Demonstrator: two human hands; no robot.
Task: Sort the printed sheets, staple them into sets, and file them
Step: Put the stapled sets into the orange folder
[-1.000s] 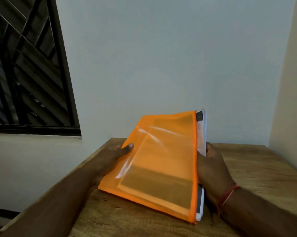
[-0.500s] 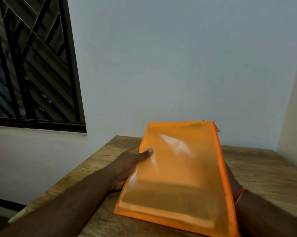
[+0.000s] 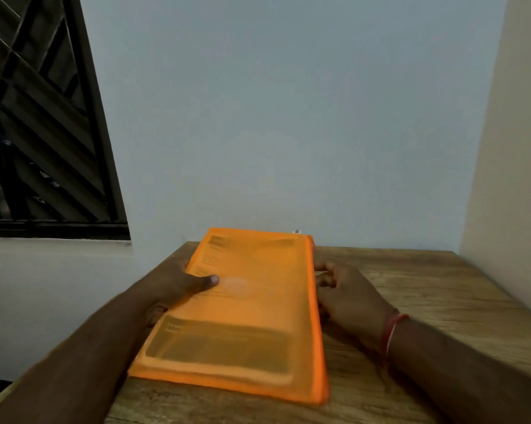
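Both hands flank the orange zip pouch [image 3: 249, 316] on the desk [image 3: 426, 286], lower centre, printed sheets [image 3: 221, 350] showing inside. The left hand [image 3: 172, 286] grips its left edge, thumb on top. The right hand [image 3: 347, 292] curls at the zipper side, grasp unclear. Holding the pouch flat should ease zipping.

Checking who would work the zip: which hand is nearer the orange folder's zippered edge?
Right. The right hand sits right beside the zippered edge, fingers curled toward it; the left hand grips the orange folder at the opposite edge, thumb on top.
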